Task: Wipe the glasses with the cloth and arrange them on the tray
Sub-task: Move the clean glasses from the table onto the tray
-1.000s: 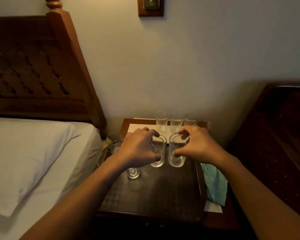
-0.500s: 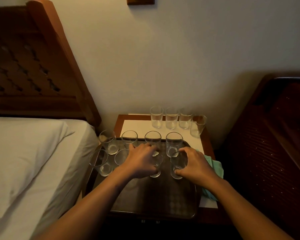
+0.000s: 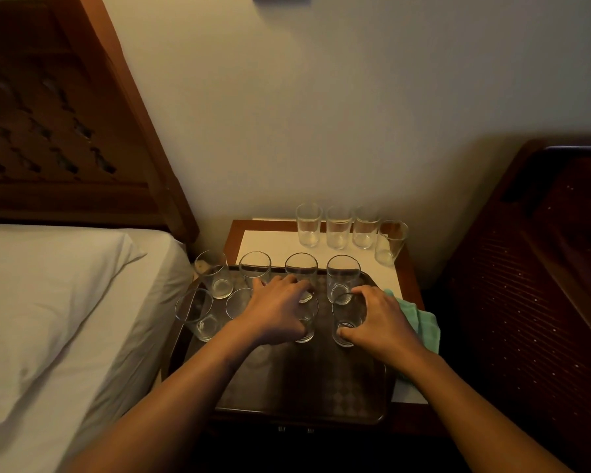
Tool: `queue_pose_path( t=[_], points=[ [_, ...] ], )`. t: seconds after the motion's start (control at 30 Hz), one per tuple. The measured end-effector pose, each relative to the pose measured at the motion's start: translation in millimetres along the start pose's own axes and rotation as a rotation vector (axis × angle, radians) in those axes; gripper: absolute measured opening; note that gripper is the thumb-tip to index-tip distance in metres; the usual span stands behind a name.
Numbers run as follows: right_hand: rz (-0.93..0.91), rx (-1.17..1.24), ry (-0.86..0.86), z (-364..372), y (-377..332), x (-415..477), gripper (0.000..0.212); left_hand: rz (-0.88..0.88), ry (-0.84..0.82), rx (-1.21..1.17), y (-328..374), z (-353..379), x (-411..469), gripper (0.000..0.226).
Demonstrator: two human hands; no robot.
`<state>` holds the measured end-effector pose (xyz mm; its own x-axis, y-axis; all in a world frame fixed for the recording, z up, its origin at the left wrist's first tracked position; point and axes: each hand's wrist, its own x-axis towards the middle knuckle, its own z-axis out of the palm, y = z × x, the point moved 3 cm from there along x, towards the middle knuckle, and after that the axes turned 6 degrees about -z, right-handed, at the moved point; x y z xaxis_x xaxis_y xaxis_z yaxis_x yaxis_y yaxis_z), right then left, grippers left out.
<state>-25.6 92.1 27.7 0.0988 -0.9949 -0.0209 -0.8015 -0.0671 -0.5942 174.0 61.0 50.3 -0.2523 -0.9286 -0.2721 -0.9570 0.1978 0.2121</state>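
A dark patterned tray (image 3: 307,394) lies on the bedside table and carries several clear glasses in two rows. My left hand (image 3: 277,312) grips a front-row glass (image 3: 308,331), mostly hiding it. My right hand (image 3: 379,319) curls around the front-row glass (image 3: 346,319) at the right end. Behind them stands the back row of glasses (image 3: 342,278). Several more glasses (image 3: 338,227) stand off the tray at the back of the table by the wall. A green cloth (image 3: 422,322) lies right of the tray, partly under my right wrist.
The wooden bedside table (image 3: 408,268) has a white mat on top. A bed with a white pillow (image 3: 48,302) and a carved headboard (image 3: 65,124) is close on the left. Dark wooden furniture (image 3: 543,268) stands on the right.
Both hands came from the back row toward me, each with a glass, and now hold them in the front row. The camera tilted down, showing more of the tray and glasses.
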Motion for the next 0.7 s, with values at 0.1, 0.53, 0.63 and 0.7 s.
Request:
queue_pose_path(
  t=[0.1,0.53,0.63,0.7],
  points=[
    [0.006,-0.008,-0.012,2,0,0,0.086,0.000,0.005,0.002,-2,2,0,0.078],
    [0.005,0.058,0.010,-3,-3,-5,0.089,0.019,-0.032,0.023,-5,-7,-3,0.098],
    [-0.003,0.128,0.171,-23,-2,2,0.063,0.030,0.057,-0.049,-6,-30,0,0.085],
    [0.017,0.126,0.275,-40,0,18,0.047,0.029,0.164,-0.087,-2,-50,12,0.073]
  ],
)
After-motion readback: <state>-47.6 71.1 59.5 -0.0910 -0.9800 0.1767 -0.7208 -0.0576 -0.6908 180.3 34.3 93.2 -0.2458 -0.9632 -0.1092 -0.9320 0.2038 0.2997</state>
